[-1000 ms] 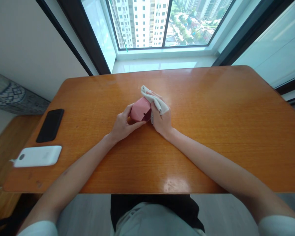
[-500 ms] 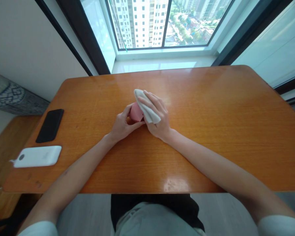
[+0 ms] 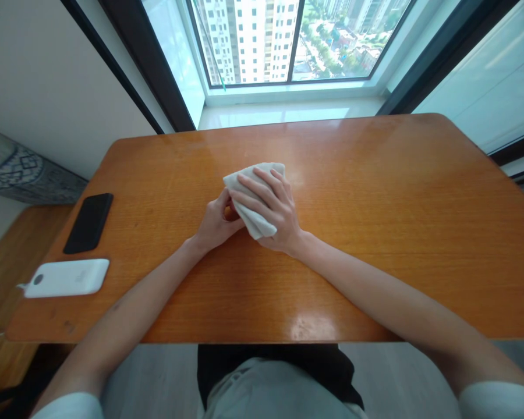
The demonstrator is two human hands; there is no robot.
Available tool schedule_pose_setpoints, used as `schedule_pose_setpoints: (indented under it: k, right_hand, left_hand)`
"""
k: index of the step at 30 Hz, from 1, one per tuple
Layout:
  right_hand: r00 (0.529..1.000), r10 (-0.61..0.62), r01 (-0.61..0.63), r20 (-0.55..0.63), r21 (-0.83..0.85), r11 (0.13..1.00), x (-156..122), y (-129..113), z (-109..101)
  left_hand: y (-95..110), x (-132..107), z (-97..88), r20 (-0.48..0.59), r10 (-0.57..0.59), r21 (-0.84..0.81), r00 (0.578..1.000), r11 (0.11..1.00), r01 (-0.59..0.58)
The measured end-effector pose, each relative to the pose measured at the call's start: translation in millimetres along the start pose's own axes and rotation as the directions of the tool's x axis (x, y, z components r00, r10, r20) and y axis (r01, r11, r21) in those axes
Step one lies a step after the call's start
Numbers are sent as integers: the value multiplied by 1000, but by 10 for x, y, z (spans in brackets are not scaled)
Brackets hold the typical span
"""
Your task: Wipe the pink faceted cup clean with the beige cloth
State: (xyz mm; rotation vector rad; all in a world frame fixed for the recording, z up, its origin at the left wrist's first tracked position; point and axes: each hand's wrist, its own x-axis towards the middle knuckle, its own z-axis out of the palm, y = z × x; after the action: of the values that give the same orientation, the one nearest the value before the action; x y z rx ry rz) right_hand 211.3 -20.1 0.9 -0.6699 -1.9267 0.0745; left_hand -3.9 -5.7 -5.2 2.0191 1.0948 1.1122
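My left hand point(image 3: 215, 221) is curled around a small pink block, its thumb and fingers on the block's left side. The block itself is almost wholly hidden under a white cloth point(image 3: 257, 224). Over the top of the cloth lies my right hand point(image 3: 284, 214), fingers slightly spread and pressing it down against the block. Both hands are close together, just above the middle of the wooden table point(image 3: 397, 221).
At the table's left side lie a black phone point(image 3: 88, 223) and, nearer me, a white flat device point(image 3: 67, 278) with a cable. Beyond the far edge is a window point(image 3: 288, 43) with a white sill point(image 3: 283, 115).
My right hand has swung the cloth down and left over the pink block, which showed between my hands before. The cloth is spread wider now. My left hand stays nearly in place.
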Motion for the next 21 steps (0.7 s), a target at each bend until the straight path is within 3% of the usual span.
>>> schedule_pose_setpoints:
  k: [2,4,6,8,10,13,15,17,19,21]
  right_hand:
    - [999,-27,27,26,-8,1000,-3,-5,2]
    - [996,88,-88,-23,20,996,10,46,22]
    - [960,255,-245,-119,91,965,27,112,43]
    - [926,341,-320,-162,139,937,31,136,46]
    - [952,283,-274,-116,87,958,19,94,23]
    - [995,102,-102,22,-12,995,0,-5,-16]
    - [995,93,-93,30,-3,996,9,-10,-12]
    - [976,214,-210,-47,71,975,35,51,22]
    - [917,375,-350,-134,181,919,59,130,62]
    - [883,438,-396,-170,230,889,61,164,78]
  left_hand:
    - [-9,-2,2,9,-7,-3,1000,1000,7]
    - [20,7,7,-6,-8,11,1000,1000,8]
    - [65,19,12,-18,-8,27,1000,1000,9]
    - [88,26,12,-15,-13,33,1000,999,14]
    - [72,23,8,-16,-1,29,1000,1000,1]
    - [19,15,3,-6,27,9,1000,1000,-27]
    - [16,16,4,-3,30,5,1000,1000,-30]
    - [49,23,7,-10,14,15,1000,1000,-14]
    - [93,30,9,-14,-11,32,1000,999,11]
    - [111,31,8,-11,-25,35,1000,999,25]
